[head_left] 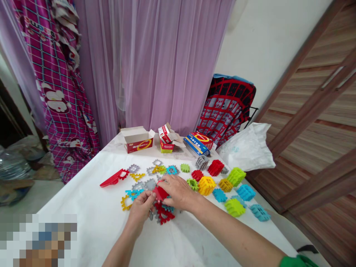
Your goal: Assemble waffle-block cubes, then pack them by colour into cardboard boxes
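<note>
At far left, a clear plastic bottle, cut off by the frame edge, beside crumpled plastic too dim to make out. Below, a pixelated patch, contents unreadable. Next, a magenta curtain, checked and folded, then sheer mauve curtains in soft vertical pleats.

On the white-covered table, toward its left side, a long red toy, smooth and tapered, with a toothed end. Farther back, an opened carton of thin printed card.

From lower left, the left hand, wrist raised, thumb and fingertips pinched on the near left edge of a glossy red piece. That piece at mid-table, just above toothed plastic parts in red, blue and grey; partly covered by fingers, so full shape and any join below impossible to tell. From lower right, the right hand, forearm slanting across the table, palm down, fingers curled over the same piece from above and the right; some fingertips hidden.

Right of it, chunky notched stacks in yellow, red, green and blue. Behind, a wrinkled white bag. At lower right, a green sleeve, mostly cropped; at far right, a wood-grained wardrobe, also cropped.
</note>
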`<state>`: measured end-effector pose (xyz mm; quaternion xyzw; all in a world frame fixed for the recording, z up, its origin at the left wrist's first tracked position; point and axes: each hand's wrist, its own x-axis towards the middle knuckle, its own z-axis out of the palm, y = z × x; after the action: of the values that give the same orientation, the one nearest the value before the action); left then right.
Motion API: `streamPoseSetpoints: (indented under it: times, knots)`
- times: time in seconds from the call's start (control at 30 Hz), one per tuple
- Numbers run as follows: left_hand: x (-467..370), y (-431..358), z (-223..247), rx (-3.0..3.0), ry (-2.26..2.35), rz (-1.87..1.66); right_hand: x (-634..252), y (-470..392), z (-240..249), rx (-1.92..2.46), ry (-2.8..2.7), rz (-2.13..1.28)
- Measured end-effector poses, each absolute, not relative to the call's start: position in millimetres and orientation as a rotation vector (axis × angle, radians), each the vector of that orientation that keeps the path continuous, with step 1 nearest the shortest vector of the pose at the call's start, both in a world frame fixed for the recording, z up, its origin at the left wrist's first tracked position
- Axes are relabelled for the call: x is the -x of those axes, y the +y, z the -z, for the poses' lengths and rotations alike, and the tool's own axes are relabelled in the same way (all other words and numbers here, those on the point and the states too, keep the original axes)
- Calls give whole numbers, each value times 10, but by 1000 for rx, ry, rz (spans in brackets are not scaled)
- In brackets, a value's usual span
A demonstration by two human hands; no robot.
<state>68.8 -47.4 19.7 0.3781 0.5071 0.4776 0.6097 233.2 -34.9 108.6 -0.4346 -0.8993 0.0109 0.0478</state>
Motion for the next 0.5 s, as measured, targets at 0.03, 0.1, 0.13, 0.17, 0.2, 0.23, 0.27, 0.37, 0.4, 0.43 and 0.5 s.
streamPoseSetpoints:
  times: [0.03,0.1,0.13,0.17,0.2,0.23,0.27,0.37,0.4,0.43,0.5]
  knots:
    - [-688,-488,-209,-880,1169,-1104,-2307,-349,-1085,1324,-2750,-21]
    - [-690,-516,-232,-907,1162,-1092,-2284,-333,-1086,1320,-2766,-36]
    - [-691,-530,-244,-926,1159,-1076,-2297,-311,-1097,1321,-2771,-55]
    - [-691,-543,-258,-945,1157,-1063,-2333,-275,-1120,1327,-2771,-81]
    - [-690,-554,-273,-961,1152,-1057,-2394,-225,-1157,1343,-2764,-110]
    - [-689,-564,-290,-969,1149,-1061,-2484,-158,-1211,1371,-2750,-138]
    - [-686,-572,-309,-970,1150,-1075,-2599,-78,-1278,1416,-2728,-156]
    - [-676,-576,-354,-945,1182,-1129,-3054,203,-1526,1663,-2647,-93]
    - [-672,-569,-357,-938,1198,-1133,-3217,292,-1602,1764,-2623,-31]
    - [-670,-558,-351,-931,1213,-1138,-3371,371,-1663,1860,-2613,22]
    - [-668,-527,-310,-915,1232,-1144,-3629,494,-1728,1973,-2670,105]
